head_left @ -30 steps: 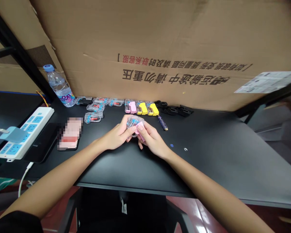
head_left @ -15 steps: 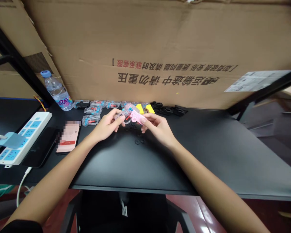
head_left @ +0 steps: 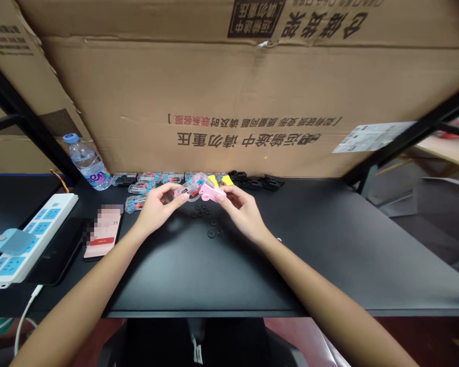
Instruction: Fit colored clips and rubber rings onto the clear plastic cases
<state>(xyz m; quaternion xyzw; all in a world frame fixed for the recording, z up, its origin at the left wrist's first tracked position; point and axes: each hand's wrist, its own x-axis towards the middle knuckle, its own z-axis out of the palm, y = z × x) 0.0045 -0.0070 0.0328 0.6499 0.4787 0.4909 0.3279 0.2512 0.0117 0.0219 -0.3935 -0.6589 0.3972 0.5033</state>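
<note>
Both my hands are raised a little above the black table point(head_left: 329, 255) and hold one small item between them. My left hand point(head_left: 156, 206) pinches the clear plastic case point(head_left: 191, 187) at its left end. My right hand point(head_left: 241, 208) grips the pink plastic part point(head_left: 208, 192) at its right end. The two parts look joined or touching; I cannot tell which. Several small black round pieces point(head_left: 208, 221) lie on the table just below my hands.
A row of clear cases point(head_left: 153, 181), yellow parts point(head_left: 225, 180) and black parts point(head_left: 260, 181) lies along the cardboard box wall point(head_left: 229, 102). A water bottle point(head_left: 86, 160), phone point(head_left: 101, 232) and white power strip point(head_left: 26, 237) sit at the left.
My hands lifted the clear-and-pink item and drew slightly apart along it. Small black round pieces now show on the table under them. The camera view tilted upward.
</note>
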